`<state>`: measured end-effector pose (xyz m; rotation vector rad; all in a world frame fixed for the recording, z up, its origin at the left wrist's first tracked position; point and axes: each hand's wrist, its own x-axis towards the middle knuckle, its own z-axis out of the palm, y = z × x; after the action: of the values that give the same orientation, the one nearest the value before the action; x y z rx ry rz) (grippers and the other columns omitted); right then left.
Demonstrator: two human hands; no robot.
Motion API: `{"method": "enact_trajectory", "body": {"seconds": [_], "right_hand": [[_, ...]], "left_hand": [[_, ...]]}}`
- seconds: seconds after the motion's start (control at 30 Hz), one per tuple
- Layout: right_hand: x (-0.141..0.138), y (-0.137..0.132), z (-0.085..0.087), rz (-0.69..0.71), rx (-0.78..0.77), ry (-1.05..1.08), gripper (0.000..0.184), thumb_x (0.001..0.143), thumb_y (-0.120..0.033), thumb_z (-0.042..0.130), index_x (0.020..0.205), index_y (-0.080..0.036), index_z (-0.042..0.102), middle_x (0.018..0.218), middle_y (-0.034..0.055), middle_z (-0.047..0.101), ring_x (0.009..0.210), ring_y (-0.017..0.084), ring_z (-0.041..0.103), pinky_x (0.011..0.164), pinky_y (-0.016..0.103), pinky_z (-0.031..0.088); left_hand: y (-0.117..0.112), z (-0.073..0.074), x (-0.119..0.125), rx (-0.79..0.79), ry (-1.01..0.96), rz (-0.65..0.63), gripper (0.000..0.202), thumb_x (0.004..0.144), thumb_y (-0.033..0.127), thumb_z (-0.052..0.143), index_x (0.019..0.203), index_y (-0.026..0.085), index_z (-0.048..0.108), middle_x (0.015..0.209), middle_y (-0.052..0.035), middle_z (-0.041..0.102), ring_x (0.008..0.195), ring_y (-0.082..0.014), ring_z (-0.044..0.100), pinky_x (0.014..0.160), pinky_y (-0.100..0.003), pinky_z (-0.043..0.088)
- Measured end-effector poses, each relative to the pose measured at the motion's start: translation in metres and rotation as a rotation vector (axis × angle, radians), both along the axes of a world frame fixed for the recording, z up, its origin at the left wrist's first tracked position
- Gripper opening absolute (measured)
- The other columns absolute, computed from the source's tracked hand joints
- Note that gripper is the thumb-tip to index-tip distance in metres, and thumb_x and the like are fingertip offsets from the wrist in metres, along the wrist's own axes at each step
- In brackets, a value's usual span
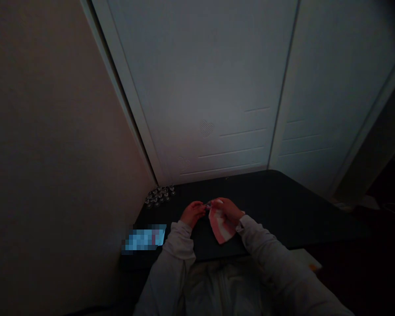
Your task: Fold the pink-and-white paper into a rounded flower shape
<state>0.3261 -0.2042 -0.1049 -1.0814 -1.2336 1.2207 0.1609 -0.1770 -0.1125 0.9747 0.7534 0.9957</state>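
Note:
My left hand (194,213) is closed, its fingertips pinching a small shiny piece (208,205) whose kind is too dark and small to make out. Opposite it, my right hand (229,210) grips a pink and white cloth (222,231). The cloth hangs down from the fingers over the dark tabletop (266,210), and its upper edge is against the small piece. Both hands are close together above the middle of the table.
Several small clear, glassy pieces (159,195) stand grouped at the table's back left corner. A lit, pixelated screen (146,238) lies at the left front. A beige wall (69,131) rises on the left, white panelled doors (210,79) behind. A pale box-like thing (304,259) is at the front right.

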Motion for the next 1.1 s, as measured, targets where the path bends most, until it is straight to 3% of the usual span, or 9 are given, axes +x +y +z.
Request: {"method": "enact_trajectory", "body": {"seconds": [0.23, 0.5, 0.83, 1.1], "right_hand": [[-0.0003, 0.0034, -0.0036, -0.061, 0.022, -0.093, 0.034, 0.062, -0.048, 0.052, 0.058, -0.015, 0.045, 0.048, -0.0047, 0.041, 0.044, 0.006, 0.033, 0.042, 0.019, 0.026], [0.0001, 0.0066, -0.0066, -0.087, 0.067, -0.143, 0.034, 0.063, -0.048, 0.052, 0.057, -0.015, 0.044, 0.049, -0.0046, 0.039, 0.046, 0.007, 0.033, 0.043, 0.02, 0.026], [0.0012, 0.0078, -0.0075, 0.023, 0.156, -0.099, 0.023, 0.062, -0.035, 0.055, 0.07, -0.013, 0.056, 0.07, 0.0023, 0.056, 0.066, 0.012, 0.049, 0.061, 0.023, 0.037], [0.0014, 0.0079, -0.0074, 0.052, 0.159, -0.148, 0.021, 0.062, -0.032, 0.055, 0.071, -0.012, 0.057, 0.07, 0.003, 0.058, 0.064, 0.012, 0.05, 0.062, 0.024, 0.038]], "left_hand": [[0.0007, -0.0017, 0.0001, 0.009, 0.003, -0.029, 0.029, 0.058, 0.022, 0.067, 0.08, 0.012, 0.052, 0.072, -0.0051, 0.061, 0.059, -0.0094, 0.055, 0.06, -0.023, 0.041], [0.0015, -0.0021, 0.0005, -0.003, -0.008, -0.006, 0.027, 0.06, 0.024, 0.065, 0.081, 0.012, 0.052, 0.07, -0.0045, 0.06, 0.059, -0.0093, 0.055, 0.06, -0.023, 0.041], [0.0021, -0.0011, 0.0004, -0.035, -0.028, 0.028, 0.026, 0.06, 0.025, 0.065, 0.08, 0.013, 0.052, 0.067, -0.0032, 0.058, 0.057, -0.0091, 0.054, 0.058, -0.023, 0.041], [0.003, -0.0021, 0.0008, -0.04, -0.038, 0.032, 0.025, 0.061, 0.024, 0.065, 0.078, 0.013, 0.052, 0.068, -0.0034, 0.059, 0.058, -0.0092, 0.054, 0.059, -0.023, 0.041]]}}
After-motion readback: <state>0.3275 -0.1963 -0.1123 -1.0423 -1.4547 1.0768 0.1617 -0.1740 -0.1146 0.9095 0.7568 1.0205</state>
